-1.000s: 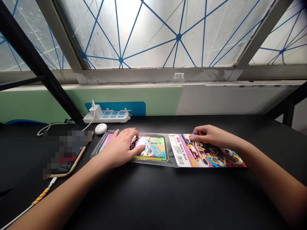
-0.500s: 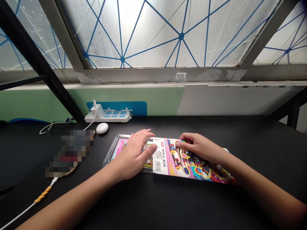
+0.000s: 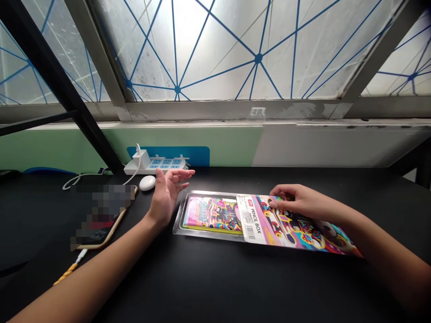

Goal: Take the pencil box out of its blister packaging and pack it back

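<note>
A pencil box (image 3: 215, 214) in pink and bright cartoon print lies in a clear plastic tray (image 3: 191, 232) on the dark desk. Over the tray's right part sits a colourful cardboard sleeve (image 3: 266, 229) with a white "PENCIL BOX" label. My right hand (image 3: 291, 199) grips the sleeve's far edge, thumb on top and fingers behind. To the left of the tray, my left hand (image 3: 166, 197) is raised with its fingers stretched and the thumb apart, holding nothing. The right end of the sleeve is partly hidden beneath my right forearm.
At the back stands a white power strip (image 3: 156, 166) with a plugged-in charger (image 3: 141, 158). A round white case (image 3: 147, 183) lies before it. On the left, a phone (image 3: 107, 220), partly blurred out, has a cable attached. A window (image 3: 215, 49) rises behind the desk.
My left hand has come off the tray and moved left, turning its palm inward. More of the pencil box shows. The package and my right hand appear further right, partly because the view shifted.
</note>
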Demonstrator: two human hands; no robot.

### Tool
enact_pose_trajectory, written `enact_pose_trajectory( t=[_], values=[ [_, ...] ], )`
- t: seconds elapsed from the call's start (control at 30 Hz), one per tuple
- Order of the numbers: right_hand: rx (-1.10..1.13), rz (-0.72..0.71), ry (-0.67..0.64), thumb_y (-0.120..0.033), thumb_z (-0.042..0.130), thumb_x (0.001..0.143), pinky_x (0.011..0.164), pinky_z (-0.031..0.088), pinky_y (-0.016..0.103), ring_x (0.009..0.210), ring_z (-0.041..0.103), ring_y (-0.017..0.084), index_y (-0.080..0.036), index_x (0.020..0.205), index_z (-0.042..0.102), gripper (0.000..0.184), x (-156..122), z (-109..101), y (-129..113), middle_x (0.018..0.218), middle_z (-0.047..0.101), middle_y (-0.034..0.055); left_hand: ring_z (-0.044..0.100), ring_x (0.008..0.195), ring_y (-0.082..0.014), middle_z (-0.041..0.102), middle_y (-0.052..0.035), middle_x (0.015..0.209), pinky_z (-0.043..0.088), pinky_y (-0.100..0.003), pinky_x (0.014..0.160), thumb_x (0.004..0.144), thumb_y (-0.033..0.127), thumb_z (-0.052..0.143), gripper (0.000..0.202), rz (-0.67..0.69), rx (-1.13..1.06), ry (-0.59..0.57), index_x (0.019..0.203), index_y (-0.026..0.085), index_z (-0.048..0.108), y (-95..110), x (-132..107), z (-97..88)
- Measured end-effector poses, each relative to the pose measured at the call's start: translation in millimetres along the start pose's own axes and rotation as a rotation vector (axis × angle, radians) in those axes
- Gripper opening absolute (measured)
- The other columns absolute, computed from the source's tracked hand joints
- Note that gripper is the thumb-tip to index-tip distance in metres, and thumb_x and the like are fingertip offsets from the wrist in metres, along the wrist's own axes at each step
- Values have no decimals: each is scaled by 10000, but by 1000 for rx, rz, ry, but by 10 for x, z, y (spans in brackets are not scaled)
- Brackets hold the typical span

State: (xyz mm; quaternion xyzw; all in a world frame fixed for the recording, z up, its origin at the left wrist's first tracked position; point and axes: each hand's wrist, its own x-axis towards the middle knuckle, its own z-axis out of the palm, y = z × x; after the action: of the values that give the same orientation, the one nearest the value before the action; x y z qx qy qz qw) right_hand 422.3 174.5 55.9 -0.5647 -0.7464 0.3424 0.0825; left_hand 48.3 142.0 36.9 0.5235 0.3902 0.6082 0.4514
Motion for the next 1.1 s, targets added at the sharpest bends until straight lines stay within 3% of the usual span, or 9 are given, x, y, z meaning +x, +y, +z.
enact_pose_trajectory(
  t=[0.13, 0.33, 0.73, 0.8, 0.9, 1.0, 1.1],
  values=[
    [-45, 12, 22, -687, 733, 732, 672, 485, 310, 825, 649, 244, -263, 1086, 706, 553, -20, -18, -59, 903, 709, 32, 569, 1339, -266, 693, -107, 1327, 388, -457, 1127, 1008, 704, 87, 693, 3, -24, 16, 1079, 236, 592, 2, -104, 111],
    [-135, -43, 99, -719, 705, 742, 886, 519, 375, 1063, 653, 308, -265, 1217, 667, 658, 91, 162, -359, 1194, 701, 86, 526, 1392, -259, 662, -112, 1382, 363, -477, 1148, 1016, 676, 84, 632, 10, 11, 50, 1122, 249, 538, 18, -134, 132],
    [-273, -230, -8, -668, 679, 817, 878, 507, 373, 1080, 648, 315, -244, 1186, 697, 562, 643, 759, -1519, 1286, 625, 116, 501, 1409, -233, 625, -124, 1415, 286, -491, 1202, 1041, 595, 50, 583, -11, 14, 46, 1160, 241, 497, 52, -120, 136],
    [-301, -245, 14, -656, 665, 837, 905, 487, 407, 1067, 650, 326, -239, 1203, 684, 555, 641, 822, -1606, 1312, 613, 122, 506, 1404, -230, 636, -118, 1397, 304, -481, 1196, 1056, 540, 152, 469, -38, 57, 70, 1147, 239, 500, 45, -114, 119],
    [-329, -239, 91, -663, 597, 886, 953, 449, 452, 1056, 648, 329, -232, 1223, 657, 550, 573, 845, -1568, 1347, 597, 128, 573, 1325, -244, 624, -110, 1408, 440, -456, 1097, 984, 304, 411, 214, -178, 86, 115, 1176, 237, 477, 3, -105, 88],
    [-335, -205, 161, -673, 497, 937, 950, 443, 448, 1060, 646, 322, -242, 1187, 654, 522, 444, 764, -1343, 1319, 624, 118, 624, 1243, -265, 600, -121, 1433, 571, -414, 889, 809, 102, 454, 449, -324, 76, 112, 1237, 240, 449, -40, -101, 69],
    [-294, -140, 204, -688, 467, 941, 881, 475, 409, 1062, 648, 315, -255, 1175, 649, 525, 289, 605, -1003, 1277, 661, 104, 599, 1283, -261, 633, -122, 1378, 598, -358, 803, 744, 51, 444, 557, -356, 53, 96, 1265, 247, 460, -34, -96, 65]
  ],
)
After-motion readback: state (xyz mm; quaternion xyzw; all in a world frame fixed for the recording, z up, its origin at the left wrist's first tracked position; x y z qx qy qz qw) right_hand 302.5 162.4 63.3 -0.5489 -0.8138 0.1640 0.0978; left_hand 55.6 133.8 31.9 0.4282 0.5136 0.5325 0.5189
